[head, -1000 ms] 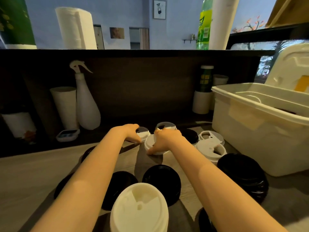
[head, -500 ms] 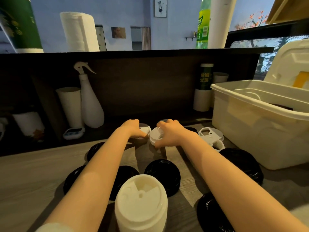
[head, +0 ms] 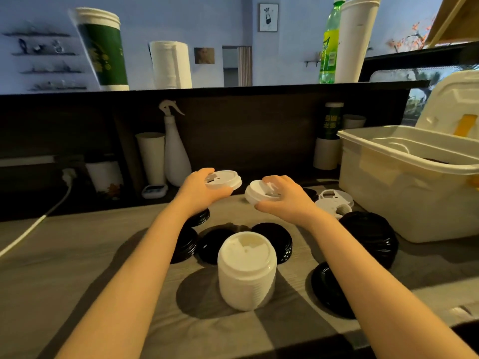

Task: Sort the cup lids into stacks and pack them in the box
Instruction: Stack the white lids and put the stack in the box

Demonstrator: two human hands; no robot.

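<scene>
Above the counter edge (head: 77, 229), each hand (head: 199, 193) grips a white lid (head: 223, 179).

A white lid (head: 223, 179) and a second white lid (head: 261, 194) are held above mid-tabletop. A tall white stack (head: 246, 270) stands near the front edge, black lids (head: 216, 244) around it. The open box (head: 383, 203) sits at the right edge.

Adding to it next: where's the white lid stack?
Head view: the white lid stack stands centre foreground on the counter, in front of the black lids.
</scene>
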